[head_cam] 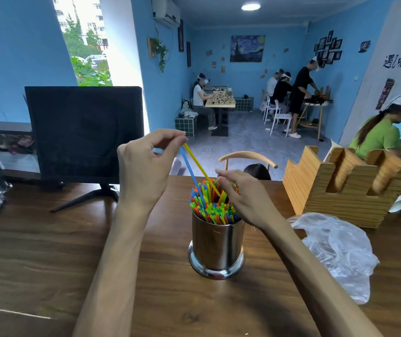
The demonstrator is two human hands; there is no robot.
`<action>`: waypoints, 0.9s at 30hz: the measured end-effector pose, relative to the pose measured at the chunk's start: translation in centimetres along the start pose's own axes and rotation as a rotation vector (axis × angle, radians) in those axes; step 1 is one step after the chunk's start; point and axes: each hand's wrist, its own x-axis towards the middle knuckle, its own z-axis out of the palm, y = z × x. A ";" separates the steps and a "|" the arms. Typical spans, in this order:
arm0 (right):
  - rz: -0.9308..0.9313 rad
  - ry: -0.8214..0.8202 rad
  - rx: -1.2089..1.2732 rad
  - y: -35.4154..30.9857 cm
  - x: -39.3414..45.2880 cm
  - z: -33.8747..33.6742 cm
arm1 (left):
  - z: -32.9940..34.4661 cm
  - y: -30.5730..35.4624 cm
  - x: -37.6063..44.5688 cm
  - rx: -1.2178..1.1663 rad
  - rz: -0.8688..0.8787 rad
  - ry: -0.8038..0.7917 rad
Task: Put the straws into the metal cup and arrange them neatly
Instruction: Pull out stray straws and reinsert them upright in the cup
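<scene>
My left hand pinches the top ends of a yellow straw and a blue straw up at 11 o'clock from the metal cup, fingers closed narrow on them, so their low ends can feed down into the pack. My right hand rests on the bunched straws at the cup's 2 o'clock rim, fingers loosely curled (grip on any straw unclear), likely parting them for a gap. The cup stands upright mid table, nearly full. An empty plastic bag lies at 3 o'clock, so the job looks nearly done.
</scene>
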 end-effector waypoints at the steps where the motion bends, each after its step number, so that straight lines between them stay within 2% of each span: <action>1: -0.012 -0.026 0.026 -0.1 -0.1 0.0 | -0.2 0.3 0.1 -0.016 0.009 0.025; 4: -0.065 0.045 0.157 -0.9 -0.6 -0.3 | -0.6 1.0 0.3 -0.094 0.025 0.121; 7: -0.087 0.015 0.353 -2.4 -0.6 -1.1 | -0.5 1.5 0.3 -0.180 0.018 0.203; 13: -0.120 -0.057 0.461 -3.7 -1.0 -2.9 | -0.6 1.4 0.0 -0.255 -0.031 0.292; 15: -0.105 -0.034 0.494 -3.4 -0.9 -3.3 | -0.4 0.9 -0.1 -0.226 -0.083 0.296; 19: -0.004 0.114 0.546 -3.0 -0.4 -4.1 | 0.3 -0.1 -0.6 -0.079 -0.200 0.203; 27: 0.165 0.325 0.816 -3.2 -0.3 -5.4 | 2.1 -2.7 -2.1 -0.047 -0.469 0.026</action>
